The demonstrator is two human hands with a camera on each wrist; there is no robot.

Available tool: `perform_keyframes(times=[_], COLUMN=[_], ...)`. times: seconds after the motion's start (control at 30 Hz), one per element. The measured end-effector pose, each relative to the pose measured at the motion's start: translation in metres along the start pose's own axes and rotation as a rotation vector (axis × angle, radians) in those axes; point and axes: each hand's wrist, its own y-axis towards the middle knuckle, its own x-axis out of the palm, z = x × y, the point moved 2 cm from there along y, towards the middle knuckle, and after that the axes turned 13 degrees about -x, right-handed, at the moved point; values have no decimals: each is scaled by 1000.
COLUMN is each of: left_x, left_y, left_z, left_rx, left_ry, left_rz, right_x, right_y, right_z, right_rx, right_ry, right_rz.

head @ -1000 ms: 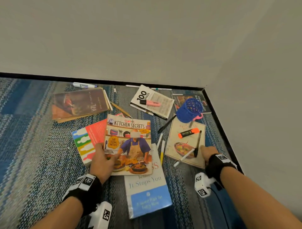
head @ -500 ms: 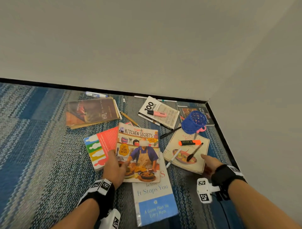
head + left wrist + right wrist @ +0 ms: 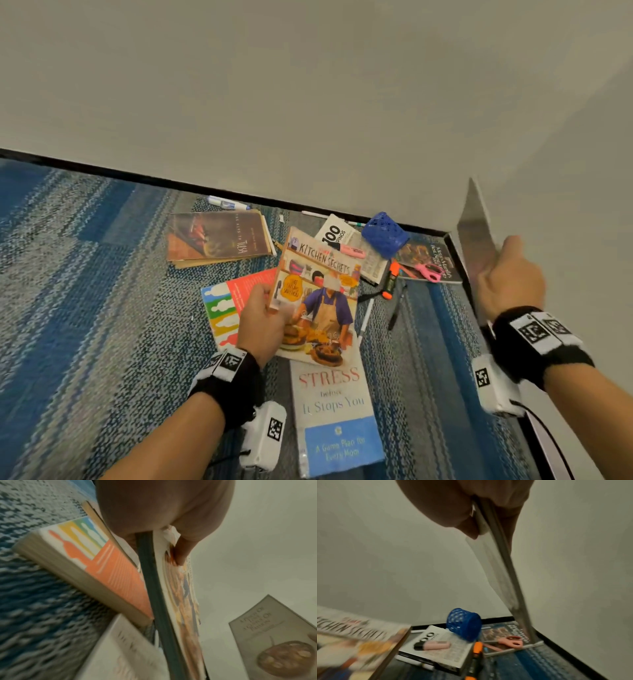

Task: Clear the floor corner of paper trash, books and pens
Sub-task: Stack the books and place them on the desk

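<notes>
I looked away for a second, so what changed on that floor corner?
Both hands lifted books: the left hand raised the Kitchen Secrets book, the right hand tipped the pale cookbook upright. Its pens and orange marker slid onto the carpet; the blue cup rolled back. Other books stayed.

The Kitchen Secrets cookbook [image 3: 317, 301] is showing a glossy paper cover. The carpet [image 3: 85, 308] is looking rough and woven, the blue pen cup [image 3: 385, 234] perforated plastic, the wall [image 3: 308, 85] smooth and matt.
</notes>
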Motion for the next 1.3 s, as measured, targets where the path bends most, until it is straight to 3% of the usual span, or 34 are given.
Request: perform_keyframes(times=[0.1,0.17,0.23,0.33,0.47,0.53,0.6,0.67,0.7,0.8,0.97,1.07,1.17,1.3], left_x=[-3,-4,-6,-26,-66,-87,-107,-121,-123,-117,-110,-112,-114,-115], left_y=[-4,-7,-4,1,2,9,25,48,58,68,80,87,91,94], left_z=[31,49,58,56,32,20,10,-4,-11,-16,-32,-40,-46,-35], left_rx=[72,56,43,23,-92,-104,-112,-140,-166,-252,-116,-105,-132,-144], left_ry=[-171,-270,-303,-204,-308,-291,-162,85,242,483,418,368,272,176], left_rz=[-17,-63,-95,5,88,189,317,337,330,300,278,246,217,135], right_x=[3,18,34,55,86,113,144,174,185,218,279,316,340,333], right_y=[2,4,-1,-27,-52,-52,-42,-19,-5,38,94,111,107,105], right_z=[-24,-42,-67,-114,-165,-178,-182,-181,-181,-188,-219,-231,-231,-226], right_rx=[-73,-72,-3,151,208,166,-157,-441,-462,-458,-620,-760,-776,-730], right_ry=[201,398,754,1278,1539,1416,882,304,176,47,41,9,-117,-141], right_rz=[106,71,-66,-381,-646,-795,-932,-865,-809,-720,-751,-783,-881,-692])
